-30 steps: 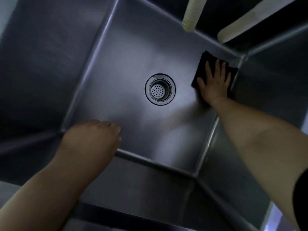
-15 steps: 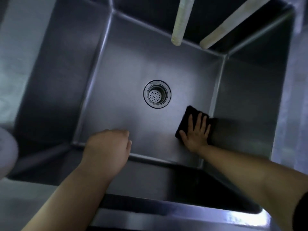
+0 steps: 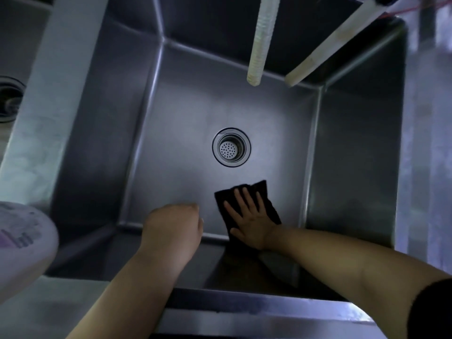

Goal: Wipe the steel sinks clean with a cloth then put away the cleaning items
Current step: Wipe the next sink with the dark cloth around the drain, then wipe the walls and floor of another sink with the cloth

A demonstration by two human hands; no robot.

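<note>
At the far left, a second sink with its own drain shows past the steel divider, and a pale rounded container sits on the near left rim; its label is too blurred to read. Next comes the left hand, curled into a loose fist with nothing visible in it, hovering over or resting near the front edge of the main sink's floor; I cannot tell if it touches the steel. In the middle lies the drain strainer, apart from both hands. Just right of the fist, the right hand lies flat with fingers spread on the black cloth, pressing it to the floor of the main sink where floor meets front wall. Above, 2 pale hoses hang into the basin.

To do this wiping step well, I judge the palm should keep even pressure, push the cloth's edge right into the front seam and corners, and overlap each pass. The walls and the left sink likely remain.
</note>
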